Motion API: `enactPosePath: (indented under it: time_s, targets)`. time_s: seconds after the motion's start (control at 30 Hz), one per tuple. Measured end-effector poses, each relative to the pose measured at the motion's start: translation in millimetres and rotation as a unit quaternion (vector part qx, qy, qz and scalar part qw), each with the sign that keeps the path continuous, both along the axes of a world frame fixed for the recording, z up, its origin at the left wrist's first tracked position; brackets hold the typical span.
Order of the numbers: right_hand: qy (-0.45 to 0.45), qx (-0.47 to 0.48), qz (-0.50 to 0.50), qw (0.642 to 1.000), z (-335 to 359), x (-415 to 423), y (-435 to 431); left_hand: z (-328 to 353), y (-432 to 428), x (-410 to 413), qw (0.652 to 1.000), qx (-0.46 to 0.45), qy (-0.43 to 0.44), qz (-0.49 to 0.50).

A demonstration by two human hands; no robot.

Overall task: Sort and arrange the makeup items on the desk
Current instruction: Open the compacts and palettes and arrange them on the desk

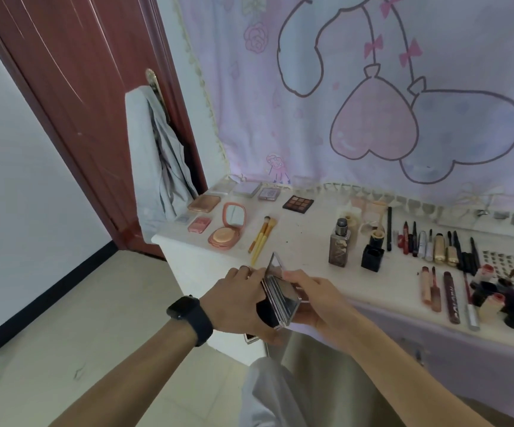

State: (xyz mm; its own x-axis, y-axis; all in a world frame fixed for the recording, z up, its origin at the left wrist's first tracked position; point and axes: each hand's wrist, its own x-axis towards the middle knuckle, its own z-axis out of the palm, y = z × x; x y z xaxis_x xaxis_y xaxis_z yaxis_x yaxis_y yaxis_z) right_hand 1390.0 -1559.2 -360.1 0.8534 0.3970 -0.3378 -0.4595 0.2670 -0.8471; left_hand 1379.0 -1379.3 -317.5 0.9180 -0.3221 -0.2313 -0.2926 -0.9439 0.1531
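We see the white stone-topped desk (305, 241), our left hand (237, 300) and right hand (317, 300) both gripping a silver hinged mirrored compact (280, 297), half open, at the desk's near edge towards its left corner, with yellow-handled brushes (262, 238) lying just beyond it

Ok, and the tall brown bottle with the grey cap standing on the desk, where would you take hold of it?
Probably round the square body of the brown bottle, below its grey cap, coming from its front left: it stands upright, the desk is bare there, and a black pot sits close on its right. Left hand and right hand now hold a mirrored case.
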Motion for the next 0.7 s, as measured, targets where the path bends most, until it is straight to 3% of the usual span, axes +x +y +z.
enactPosePath:
  time_s: [0.3, 0.37, 0.43, 0.47, 0.5, 0.6, 0.63, 0.7]
  targets:
    - [-0.026, 0.001, 0.023, 0.999, -6.3, 10.2, -5.1, -19.8, -1.2, 12.7, 0.997, -0.070, -0.044, -0.003]
    - [-0.047, -0.048, -0.006, 0.998, -6.8, 12.3, -7.8, -20.1, -1.2, 19.2, 0.995, -0.091, -0.033, 0.025]
    - [-0.133, -0.163, -0.066, 0.975, -13.1, 10.9, -14.1, -14.7, -2.2, 28.3, 0.985, -0.153, -0.002, 0.074]
    - [-0.210, -0.245, -0.101, 0.941, -19.3, 8.7, -18.9, -11.3, -3.4, 35.5, 0.979, -0.183, 0.008, 0.089]
    - [-0.298, -0.335, -0.131, 0.884, -27.4, 6.4, -24.7, -8.2, -5.7, 44.4, 0.975, -0.199, 0.010, 0.097]
    - [-0.505, -0.534, -0.168, 0.657, -51.9, 5.0, -42.1, 1.9, -20.2, 76.9, 0.969, -0.196, 0.026, 0.147]
    - [-0.536, -0.569, -0.161, 0.602, -59.0, 6.6, -48.7, 3.5, -28.0, 88.2, 0.966, -0.194, 0.032, 0.168]
    - [-0.566, -0.607, -0.132, 0.542, -68.1, 10.9, -61.0, 2.9, -44.5, 109.8, 0.963, -0.189, 0.029, 0.188]
